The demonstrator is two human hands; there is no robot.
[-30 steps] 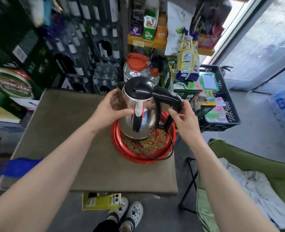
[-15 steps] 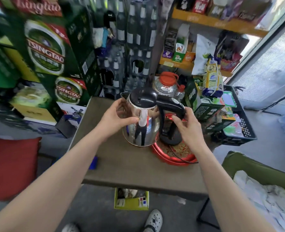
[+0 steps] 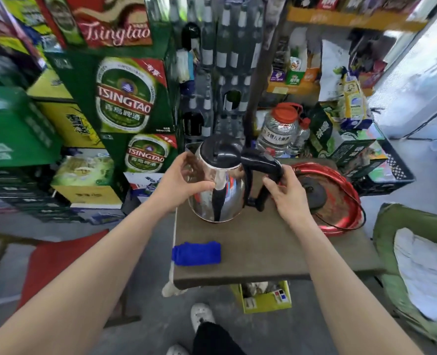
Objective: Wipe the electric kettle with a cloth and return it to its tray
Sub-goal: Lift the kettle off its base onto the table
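Note:
A shiny steel electric kettle [image 3: 227,190] with a black lid and black handle is held over the left part of the brown table [image 3: 276,252]. My left hand [image 3: 184,180] cups its steel side near the spout. My right hand [image 3: 286,196] grips the black handle. To the right sits the red round tray [image 3: 345,216] with the kettle's black base [image 3: 312,193] and its cord on it. A folded blue cloth [image 3: 196,253] lies at the table's front left corner, apart from both hands.
Stacked green beer cartons [image 3: 125,98] and racks of bottles stand behind the table. A clear jug with an orange cap [image 3: 279,129] and a black crate [image 3: 389,172] sit at the back right. A green chair with white fabric [image 3: 422,272] is at right, a red stool [image 3: 58,260] at left.
The kettle has been lifted off its base on the red tray and carried left over the table. The view has swung left, bringing the blue cloth into full sight.

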